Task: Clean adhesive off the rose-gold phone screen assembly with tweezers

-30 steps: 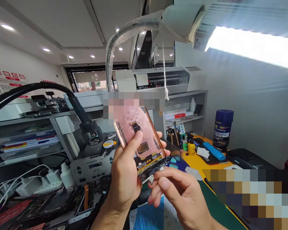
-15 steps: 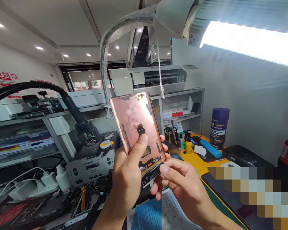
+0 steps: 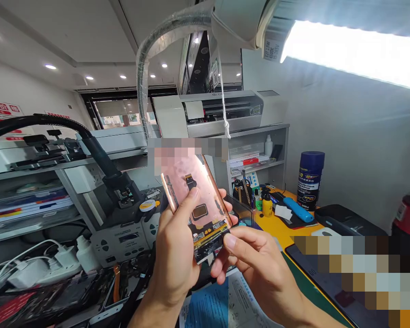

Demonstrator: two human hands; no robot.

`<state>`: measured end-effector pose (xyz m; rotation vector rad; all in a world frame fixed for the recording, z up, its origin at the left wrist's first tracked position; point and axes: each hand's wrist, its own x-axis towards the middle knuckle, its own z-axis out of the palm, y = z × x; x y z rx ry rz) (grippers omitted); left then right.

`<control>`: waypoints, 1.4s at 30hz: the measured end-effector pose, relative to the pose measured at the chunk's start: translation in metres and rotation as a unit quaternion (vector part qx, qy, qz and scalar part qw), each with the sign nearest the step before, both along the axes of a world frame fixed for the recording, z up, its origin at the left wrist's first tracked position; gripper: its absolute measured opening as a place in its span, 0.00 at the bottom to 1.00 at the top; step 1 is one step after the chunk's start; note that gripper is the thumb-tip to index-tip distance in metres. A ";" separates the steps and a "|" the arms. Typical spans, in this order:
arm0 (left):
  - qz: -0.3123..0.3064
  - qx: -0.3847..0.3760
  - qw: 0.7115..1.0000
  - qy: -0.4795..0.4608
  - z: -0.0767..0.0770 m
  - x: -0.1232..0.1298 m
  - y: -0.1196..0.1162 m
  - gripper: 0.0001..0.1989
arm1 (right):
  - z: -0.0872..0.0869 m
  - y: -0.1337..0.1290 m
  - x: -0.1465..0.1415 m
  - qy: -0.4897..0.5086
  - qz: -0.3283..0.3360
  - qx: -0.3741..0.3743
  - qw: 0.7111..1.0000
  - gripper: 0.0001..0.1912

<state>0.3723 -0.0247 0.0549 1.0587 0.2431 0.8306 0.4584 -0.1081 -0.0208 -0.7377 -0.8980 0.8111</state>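
Observation:
A phone screen (image 3: 212, 196) is held up in the middle of the head view, its copper-coloured back facing me. On that back are a short black flex connector (image 3: 190, 181) and a small dark square patch. My left hand (image 3: 177, 241) is closed around its left side, thumb flat on the back near the connector, fingertips showing past the right edge. My right hand (image 3: 259, 259) pinches the lower right corner, where a black flex strip (image 3: 210, 246) runs along the bottom edge. A pixelated patch hides the top of the screen.
Below the hands lies a blue and white printed sheet (image 3: 205, 310). A dark blue spray can (image 3: 310, 182), a blue-handled tool (image 3: 298, 209) and a yellow bottle (image 3: 267, 206) stand or lie on the right. A control unit (image 3: 123, 241) and white plugs (image 3: 59, 255) are on the left. A bright lamp hangs overhead.
The phone screen has moved slightly left and tips back, showing more of its bottom edge and black strip. Both hands keep their hold; the whole view shifts a little.

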 end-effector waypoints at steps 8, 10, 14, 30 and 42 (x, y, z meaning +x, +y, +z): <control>0.003 -0.020 1.000 0.018 0.001 0.003 0.000 0.18 | -0.004 0.003 -0.002 -0.008 -0.018 0.002 1.000 0.18; 0.010 -0.019 1.000 0.018 0.001 0.003 0.000 0.18 | -0.004 0.003 -0.003 -0.009 -0.022 0.002 1.000 0.17; 0.013 -0.025 0.999 0.021 0.001 0.003 0.000 0.18 | -0.006 0.003 -0.004 -0.016 -0.028 -0.002 0.999 0.18; -0.001 -0.044 0.999 0.016 0.001 0.003 0.003 0.17 | -0.007 0.004 -0.008 -0.007 -0.037 -0.010 0.999 0.20; 0.009 -0.044 0.999 -0.011 -0.002 0.007 0.003 0.16 | -0.002 0.004 -0.012 0.002 -0.041 -0.028 0.999 0.22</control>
